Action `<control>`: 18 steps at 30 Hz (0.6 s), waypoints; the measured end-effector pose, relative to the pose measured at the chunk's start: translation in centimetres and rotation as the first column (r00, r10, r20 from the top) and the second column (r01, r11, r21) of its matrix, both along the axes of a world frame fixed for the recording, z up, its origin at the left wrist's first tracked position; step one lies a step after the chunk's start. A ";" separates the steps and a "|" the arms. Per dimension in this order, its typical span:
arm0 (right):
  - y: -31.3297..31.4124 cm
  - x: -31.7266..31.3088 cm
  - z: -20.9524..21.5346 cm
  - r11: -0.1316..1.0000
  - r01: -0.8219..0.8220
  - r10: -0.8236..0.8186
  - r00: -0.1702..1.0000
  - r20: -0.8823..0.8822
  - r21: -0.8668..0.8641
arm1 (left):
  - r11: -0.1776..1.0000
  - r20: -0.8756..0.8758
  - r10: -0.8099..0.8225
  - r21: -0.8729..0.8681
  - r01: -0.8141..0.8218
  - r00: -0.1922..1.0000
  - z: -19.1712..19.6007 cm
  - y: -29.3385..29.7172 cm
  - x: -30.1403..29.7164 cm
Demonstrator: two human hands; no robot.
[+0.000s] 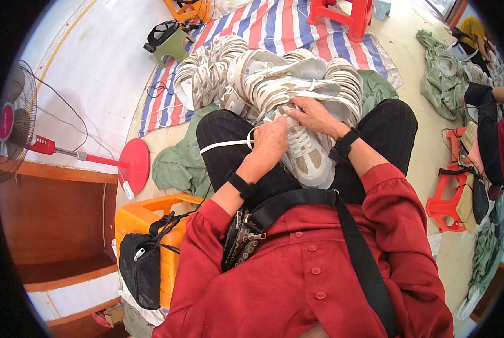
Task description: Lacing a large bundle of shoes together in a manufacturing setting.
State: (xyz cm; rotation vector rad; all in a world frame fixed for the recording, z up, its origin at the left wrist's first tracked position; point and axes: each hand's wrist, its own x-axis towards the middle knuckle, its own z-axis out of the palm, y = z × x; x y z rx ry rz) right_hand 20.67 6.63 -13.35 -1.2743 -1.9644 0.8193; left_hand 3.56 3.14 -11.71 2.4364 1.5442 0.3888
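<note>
A beige-and-white sneaker upper lies between my thighs, toe toward me, with white laces crossed over its front. My left hand is closed at the upper's left side, pinching a white shoelace whose loose end sticks out to the left over my thigh. With bent fingers, my right hand grips the upper near its top lace holes. What lies under the right fingertips is hidden. Just beyond my hands rises a pile of similar uppers, stacked in curved rows.
A striped sheet covers the floor ahead, with a red stool on it. To the left stand a fan with a red base and an orange stool holding a black pouch. Another person sits at right, near a red stool.
</note>
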 end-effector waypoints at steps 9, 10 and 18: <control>0.2 0.1 -0.5 0.999 -0.003 0.005 0.999 0.041 -0.035 | 0.954 0.445 0.130 -0.299 0.011 0.886 -2.4 0.3 0.0; 0.4 0.1 -0.9 1.000 0.003 -0.004 0.999 0.038 0.007 | 0.954 0.447 0.128 -0.299 0.013 0.885 -2.4 0.2 0.3; 0.0 0.3 0.1 1.000 -0.013 0.015 0.996 0.088 -0.026 | 0.997 0.400 0.039 -0.073 -0.011 0.916 -2.1 0.3 0.2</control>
